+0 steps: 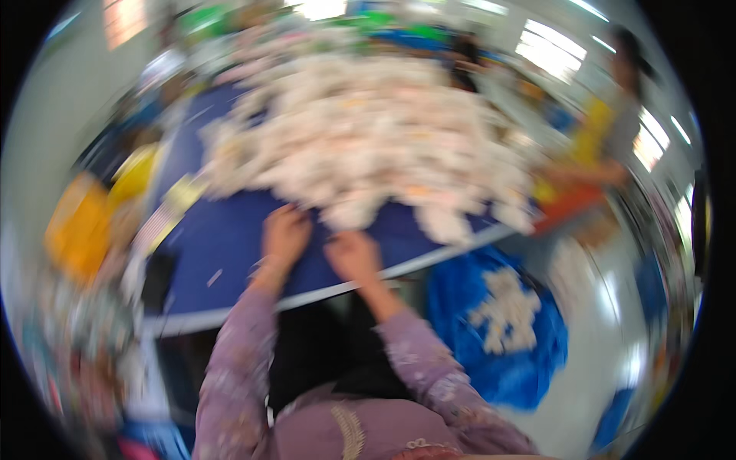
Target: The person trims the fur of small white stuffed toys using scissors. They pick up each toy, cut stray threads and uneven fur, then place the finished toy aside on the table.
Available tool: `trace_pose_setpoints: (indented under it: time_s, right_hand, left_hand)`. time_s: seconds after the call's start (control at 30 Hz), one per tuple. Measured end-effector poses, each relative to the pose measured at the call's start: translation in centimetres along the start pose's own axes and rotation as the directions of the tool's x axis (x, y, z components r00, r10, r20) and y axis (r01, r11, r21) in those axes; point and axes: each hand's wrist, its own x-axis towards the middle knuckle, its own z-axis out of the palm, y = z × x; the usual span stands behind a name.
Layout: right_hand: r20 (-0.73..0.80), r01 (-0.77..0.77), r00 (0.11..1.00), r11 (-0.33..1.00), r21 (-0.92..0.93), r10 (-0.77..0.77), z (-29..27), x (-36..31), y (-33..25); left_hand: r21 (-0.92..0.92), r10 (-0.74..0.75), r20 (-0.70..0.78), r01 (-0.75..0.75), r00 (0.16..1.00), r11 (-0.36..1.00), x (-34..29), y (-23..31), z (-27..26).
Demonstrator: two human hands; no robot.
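A large heap of cream-white plush toys, soft and blurred, covers much of the blue table. My left hand is over the near part of the table, its fingertips close to the heap's front edge. My right hand is a little nearer to me, just below a plush piece that juts out toward it. The fingers of both hands look bent inward, but motion smears them. Whether either holds something small, I cannot make out.
Right of my knees, a blue bag holds white plush pieces. Another person in yellow and grey stands at the right by a red surface. A dark flat object and a striped paper-like item lie near the table's left edge.
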Motion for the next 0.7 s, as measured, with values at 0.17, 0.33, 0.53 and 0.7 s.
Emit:
trace_pose_setpoints:
  time_s: [0.17, 0.33, 0.53, 0.7]
  right_hand:
    - [0.082, 0.031, 0.996, 0.995, -0.099, -0.023, -2.0, 1.1, 3.5]
    - [0.197, -0.05, 0.98, 0.995, 0.091, 0.031, -1.1, -0.5, 2.9]
    - [0.182, -0.053, 0.983, 0.996, 0.077, 0.039, -0.6, 0.7, 2.5]
    - [0.177, -0.053, 0.983, 0.997, 0.058, 0.042, -0.6, 0.9, 2.9]
  left_hand:
    - [-0.057, -0.05, -0.121, 0.043, 0.991, 0.997, -0.5, 0.2, 1.8]
    - [-0.118, -0.349, -0.046, 0.342, 0.936, 0.932, -3.8, 0.6, -0.1]
    - [-0.16, -0.322, -0.068, 0.308, 0.944, 0.938, -2.6, 0.0, -0.1]
    - [-0.186, -0.32, -0.074, 0.302, 0.944, 0.935, -2.6, -0.2, 0.1]
